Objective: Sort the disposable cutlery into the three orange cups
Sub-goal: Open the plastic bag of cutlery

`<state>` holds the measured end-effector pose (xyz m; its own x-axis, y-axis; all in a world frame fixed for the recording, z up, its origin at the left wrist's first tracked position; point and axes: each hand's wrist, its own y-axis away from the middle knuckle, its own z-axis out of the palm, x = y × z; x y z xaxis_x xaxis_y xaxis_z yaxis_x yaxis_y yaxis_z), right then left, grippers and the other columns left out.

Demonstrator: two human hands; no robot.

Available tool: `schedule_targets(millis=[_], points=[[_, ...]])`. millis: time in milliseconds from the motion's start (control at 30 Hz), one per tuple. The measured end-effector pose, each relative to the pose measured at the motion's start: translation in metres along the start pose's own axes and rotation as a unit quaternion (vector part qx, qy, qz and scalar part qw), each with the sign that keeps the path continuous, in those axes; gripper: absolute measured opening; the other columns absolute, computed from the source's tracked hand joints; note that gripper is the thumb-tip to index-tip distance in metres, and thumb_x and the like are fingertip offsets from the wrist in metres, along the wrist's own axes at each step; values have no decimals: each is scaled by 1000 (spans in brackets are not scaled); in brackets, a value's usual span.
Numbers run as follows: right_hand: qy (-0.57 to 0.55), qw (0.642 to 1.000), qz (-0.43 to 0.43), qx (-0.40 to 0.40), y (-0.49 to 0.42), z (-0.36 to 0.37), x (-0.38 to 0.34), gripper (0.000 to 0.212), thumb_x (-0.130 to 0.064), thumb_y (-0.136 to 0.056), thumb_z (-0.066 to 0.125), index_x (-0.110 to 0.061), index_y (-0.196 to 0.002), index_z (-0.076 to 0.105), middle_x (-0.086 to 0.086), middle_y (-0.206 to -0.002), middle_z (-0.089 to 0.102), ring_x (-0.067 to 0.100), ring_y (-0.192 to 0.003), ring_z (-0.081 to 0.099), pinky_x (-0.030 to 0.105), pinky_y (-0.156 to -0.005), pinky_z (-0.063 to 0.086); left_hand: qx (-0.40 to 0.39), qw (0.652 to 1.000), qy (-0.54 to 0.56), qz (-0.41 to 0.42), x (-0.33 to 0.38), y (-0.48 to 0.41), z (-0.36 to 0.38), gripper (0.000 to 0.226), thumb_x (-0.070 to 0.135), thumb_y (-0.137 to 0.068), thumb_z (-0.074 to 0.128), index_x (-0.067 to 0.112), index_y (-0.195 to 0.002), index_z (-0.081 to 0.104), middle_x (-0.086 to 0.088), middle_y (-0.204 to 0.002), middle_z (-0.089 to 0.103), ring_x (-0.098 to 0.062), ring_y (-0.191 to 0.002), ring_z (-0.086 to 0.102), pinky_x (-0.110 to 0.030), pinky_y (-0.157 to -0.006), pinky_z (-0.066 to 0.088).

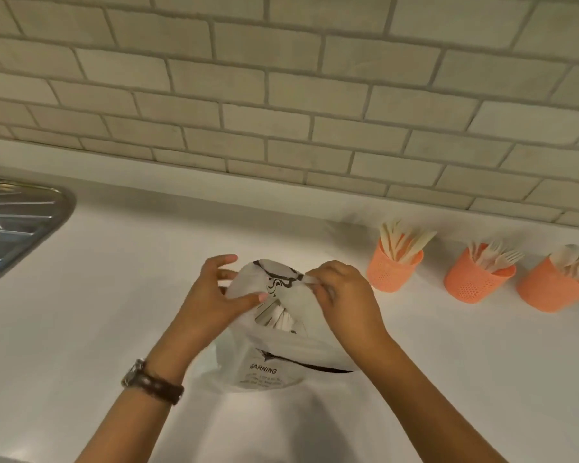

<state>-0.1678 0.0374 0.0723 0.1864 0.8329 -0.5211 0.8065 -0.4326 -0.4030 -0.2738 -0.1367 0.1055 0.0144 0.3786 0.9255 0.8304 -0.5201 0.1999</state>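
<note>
A white plastic bag (274,359) with black print and a WARNING label lies on the white counter in front of me. Pale cutlery handles (276,317) show through its mouth. My left hand (214,295) grips the bag's left edge, thumb on top. My right hand (343,295) pinches the bag's upper right edge. Three orange perforated cups stand in a row at the right: the left cup (391,272) holds knives, the middle cup (475,279) holds forks, the right cup (552,290) holds spoons.
A steel sink drainboard (17,222) sits at the left edge of the counter (131,279). A grey brick-tile wall (281,95) runs behind the counter and the cups. A watch is on my left wrist.
</note>
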Motion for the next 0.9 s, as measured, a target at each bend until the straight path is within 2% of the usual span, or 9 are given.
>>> schedule_targets(millis=[133,233,367,433,500,567,633,767,900], points=[[-166,972,155,-53,-14,-4,-5,29,-9,-96,44,-17,-74,62,-14,-71,60,-4,-65,55,7,-59,37,148,958,-221,108,-13,41,3,67,50,-57,80,33,-110,43,13,-102,45,-10,-91,52,-25,-72,44],[-305,894,307,-118,-24,-3,-5,35,-15,-99,37,-16,-68,53,-2,-63,53,11,-53,43,19,-45,35,124,973,-186,50,-31,55,14,45,47,-67,75,35,-98,44,16,-90,55,-7,-67,60,-22,-56,45],[-526,657,491,-225,-33,-8,13,18,-7,-83,41,-9,-72,55,4,-60,49,13,-50,37,21,-48,30,82,990,88,-77,-56,45,9,7,16,-87,61,13,-87,68,-5,-80,70,-20,-71,66,-22,-54,56],[-520,641,523,-214,-35,-6,23,14,-8,-78,44,-6,-70,55,9,-65,53,21,-60,47,28,-61,41,11,934,310,-175,-61,41,-2,15,8,-88,56,5,-91,71,-9,-84,74,-18,-74,69,-21,-56,57],[-484,657,527,-236,-32,-2,27,13,-12,-77,46,-8,-71,57,10,-71,58,26,-65,54,31,-68,46,-59,828,505,-234,-64,39,-10,24,-2,-67,75,-2,-91,73,-16,-95,73,-22,-79,72,-31,-62,60],[-448,685,510,-264,-32,4,27,11,-15,-77,48,-11,-71,57,9,-73,58,25,-66,55,30,-66,45,-80,744,618,-242,-71,37,-10,73,-16,-26,87,-11,-97,68,-23,-100,70,-32,-83,71,-43,-64,59],[-359,773,459,-252,-32,8,27,12,-16,-83,50,-14,-73,55,7,-78,58,22,-69,54,30,-64,42,-73,732,639,-227,-76,33,-7,95,-23,-24,82,-5,-114,58,-23,-105,68,-32,-85,71,-45,-70,58],[-140,970,179,-82,-11,1,18,22,-30,-82,68,-22,-91,49,-1,-97,56,16,-84,52,26,-67,43,0,924,365,-115,-70,40,-5,52,-23,-77,34,22,-85,58,-5,-79,64,-19,-58,54,-21,-43,45],[77,989,12,-126,12,-12,-3,34,-49,-75,69,-23,-91,55,-7,-104,51,16,-96,43,32,-75,37,59,994,85,-22,-60,48,-6,49,-10,-85,39,23,-70,72,6,-89,69,-12,-85,59,-18,-70,43]])
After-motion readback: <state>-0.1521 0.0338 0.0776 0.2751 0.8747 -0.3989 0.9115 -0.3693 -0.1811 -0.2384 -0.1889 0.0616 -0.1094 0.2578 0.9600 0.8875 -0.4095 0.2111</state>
